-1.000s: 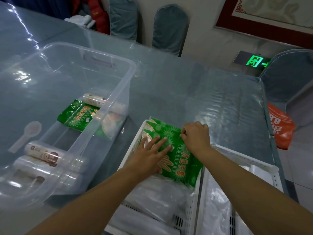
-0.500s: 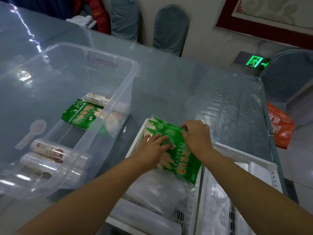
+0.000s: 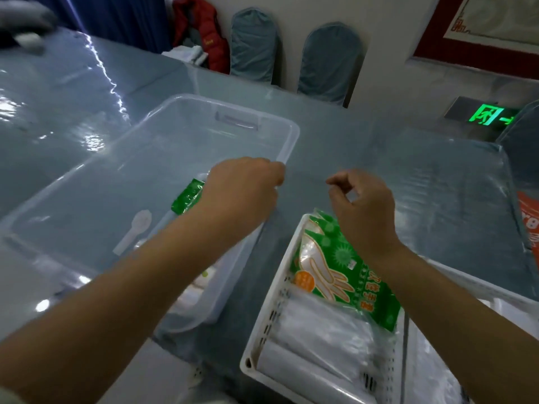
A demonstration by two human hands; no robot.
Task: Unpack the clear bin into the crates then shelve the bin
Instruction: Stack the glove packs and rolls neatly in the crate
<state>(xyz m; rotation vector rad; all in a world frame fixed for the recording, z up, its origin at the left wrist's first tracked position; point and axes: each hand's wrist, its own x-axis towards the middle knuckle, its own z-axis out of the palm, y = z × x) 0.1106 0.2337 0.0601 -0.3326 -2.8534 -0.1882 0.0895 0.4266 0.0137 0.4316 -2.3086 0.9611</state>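
Observation:
The clear bin (image 3: pixel 291 135) stands on the table at left. In it lie a green glove packet (image 3: pixel 188 196), a white plastic spoon (image 3: pixel 137 228) and some rolls, mostly hidden under my left arm. My left hand (image 3: pixel 242 191) hangs over the bin's right rim, its fingers curled down out of sight. The white crate (image 3: pixel 262 330) sits at lower right with another green glove packet (image 3: pixel 335 266) lying on clear bag rolls (image 3: pixel 320 345). My right hand (image 3: pixel 361 205) hovers above that packet's far end, fingers loosely bent and holding nothing.
A second white crate (image 3: pixel 431 374) adjoins the first on the right, with clear plastic inside. An orange bag (image 3: pixel 529 223) hangs past the table's right edge. Covered chairs (image 3: pixel 253 45) stand against the far wall.
Both hands have lifted off the green packet, which stays in the crate. My left hand has swung left over the bin; my right hand has risen. The view has shifted left.

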